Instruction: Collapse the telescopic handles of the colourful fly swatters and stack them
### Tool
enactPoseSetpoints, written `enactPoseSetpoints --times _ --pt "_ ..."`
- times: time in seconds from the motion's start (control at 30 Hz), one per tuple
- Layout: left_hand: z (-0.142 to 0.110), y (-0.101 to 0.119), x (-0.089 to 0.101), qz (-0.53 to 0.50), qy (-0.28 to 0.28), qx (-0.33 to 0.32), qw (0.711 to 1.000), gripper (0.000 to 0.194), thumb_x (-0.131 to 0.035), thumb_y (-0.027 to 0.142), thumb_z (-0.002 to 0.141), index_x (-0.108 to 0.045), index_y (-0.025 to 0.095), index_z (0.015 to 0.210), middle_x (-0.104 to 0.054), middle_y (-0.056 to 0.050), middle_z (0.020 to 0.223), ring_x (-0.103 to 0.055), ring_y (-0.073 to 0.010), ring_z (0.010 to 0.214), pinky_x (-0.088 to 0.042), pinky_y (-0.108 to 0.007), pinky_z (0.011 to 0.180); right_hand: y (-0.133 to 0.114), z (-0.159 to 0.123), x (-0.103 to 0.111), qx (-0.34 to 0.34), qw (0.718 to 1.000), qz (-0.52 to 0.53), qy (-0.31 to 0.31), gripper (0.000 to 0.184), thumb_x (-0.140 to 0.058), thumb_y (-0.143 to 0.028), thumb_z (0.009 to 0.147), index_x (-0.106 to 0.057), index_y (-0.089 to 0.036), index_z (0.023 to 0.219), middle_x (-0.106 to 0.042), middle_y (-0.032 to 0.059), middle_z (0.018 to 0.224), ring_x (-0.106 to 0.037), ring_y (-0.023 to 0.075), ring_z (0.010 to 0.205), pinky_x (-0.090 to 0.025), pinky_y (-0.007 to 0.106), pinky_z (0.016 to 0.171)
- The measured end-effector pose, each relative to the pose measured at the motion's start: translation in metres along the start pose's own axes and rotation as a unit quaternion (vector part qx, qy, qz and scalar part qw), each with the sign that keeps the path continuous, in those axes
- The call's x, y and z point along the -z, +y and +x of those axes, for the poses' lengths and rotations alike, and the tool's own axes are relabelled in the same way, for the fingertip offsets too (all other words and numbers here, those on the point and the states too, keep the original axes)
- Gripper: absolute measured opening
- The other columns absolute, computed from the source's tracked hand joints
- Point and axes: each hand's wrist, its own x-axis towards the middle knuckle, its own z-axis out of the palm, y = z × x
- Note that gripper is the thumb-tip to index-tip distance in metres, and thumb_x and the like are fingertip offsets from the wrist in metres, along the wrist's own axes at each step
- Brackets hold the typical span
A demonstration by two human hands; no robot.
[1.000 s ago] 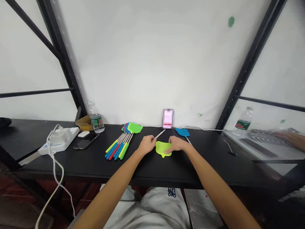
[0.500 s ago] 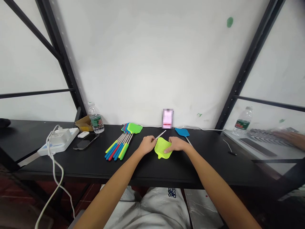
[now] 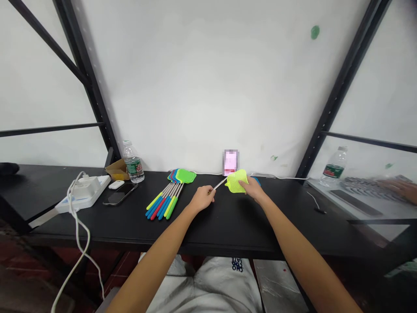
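lime green swatter (image 3: 236, 181) up off the mat of black, its mesh head gripped in the right hand (image 3: 254, 192), left hand (image 3: 202, 198) apart, closed round the thin metal handle, the end buried in that fist. blue swatter (image 3: 256, 181) mostly hidden behind the right hand, black table (image 3: 276, 217) below. pixelated upright card (image 3: 231, 161) just behind, unreadable. co-worker's hand (image 3: 398, 189) blurred, far right.

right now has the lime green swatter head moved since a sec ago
Yes, the lime-green fly swatter head has moved away from the person and to the right, judged against the stack of fly swatters lying on the table.
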Motion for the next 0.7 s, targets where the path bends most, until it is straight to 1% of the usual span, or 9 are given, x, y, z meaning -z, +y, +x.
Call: enactPoseSetpoints --times 0.1,0.17,0.33,0.4,0.57,0.7 --pt "0.000 -0.002 -0.001 0.005 -0.003 -0.003 1.000 0.031 -0.044 0.038 0.089 -0.059 0.019 0.069 -0.068 0.000 0.063 -0.061 -0.0146 0.063 -0.039 -0.025 0.063 0.004 0.003 0.012 -0.020 0.997 0.055 0.043 0.028 -0.058 -0.034 0.082 -0.067 -0.015 0.101 -0.070 0.0106 0.092 -0.062 0.0192 0.066 -0.044 0.024 0.043" --pt "0.000 -0.003 -0.001 0.010 -0.005 -0.005 1.000 0.032 -0.044 0.038 0.089 -0.059 0.019 0.069 -0.068 0.000 0.063 -0.061 -0.0146 0.062 -0.039 -0.025 0.062 0.007 0.004 0.019 -0.013 0.995 0.083 0.054 0.027 -0.062 -0.036 0.079 -0.068 -0.015 0.096 -0.070 0.0101 0.088 -0.060 0.0186 0.063 -0.043 0.024 0.042" --pt "0.000 -0.003 -0.002 0.012 -0.012 -0.006 1.000 0.031 -0.044 0.040 0.089 -0.060 0.019 0.072 -0.067 0.000 0.062 -0.061 -0.0147 0.062 -0.038 -0.025 0.062 0.013 0.006 0.025 0.024 0.988 0.147 0.031 0.031 -0.068 -0.043 0.075 -0.069 -0.016 0.090 -0.068 0.0074 0.078 -0.057 0.0166 0.060 -0.040 0.024 0.043" --pt "0.000 -0.004 -0.002 0.010 -0.016 -0.007 1.000 0.031 -0.044 0.041 0.089 -0.060 0.019 0.073 -0.067 0.000 0.062 -0.061 -0.0147 0.063 -0.038 -0.024 0.062 0.014 0.007 0.024 0.023 0.987 0.157 0.030 0.032 -0.070 -0.044 0.074 -0.069 -0.016 0.089 -0.067 0.0071 0.076 -0.056 0.0161 0.059 -0.039 0.024 0.042" --pt "0.000 -0.003 -0.002 0.009 -0.022 -0.015 1.000 0.032 -0.044 0.041 0.089 -0.061 0.019 0.074 -0.067 0.000 0.062 -0.060 -0.0146 0.062 -0.038 -0.024 0.061 0.015 0.007 0.022 0.017 0.984 0.170 0.051 0.035 -0.071 -0.046 0.073 -0.070 -0.016 0.090 -0.068 0.0081 0.077 -0.056 0.0159 0.057 -0.038 0.024 0.041" --pt "-0.001 -0.002 -0.002 0.014 -0.026 -0.016 0.999 0.033 -0.044 0.042 0.089 -0.062 0.019 0.073 -0.067 0.000 0.062 -0.059 -0.0144 0.061 -0.037 -0.024 0.059 0.015 0.007 0.023 0.018 0.984 0.174 0.038 0.034 -0.072 -0.045 0.073 -0.070 -0.015 0.088 -0.068 0.0092 0.078 -0.054 0.0150 0.055 -0.038 0.025 0.040"
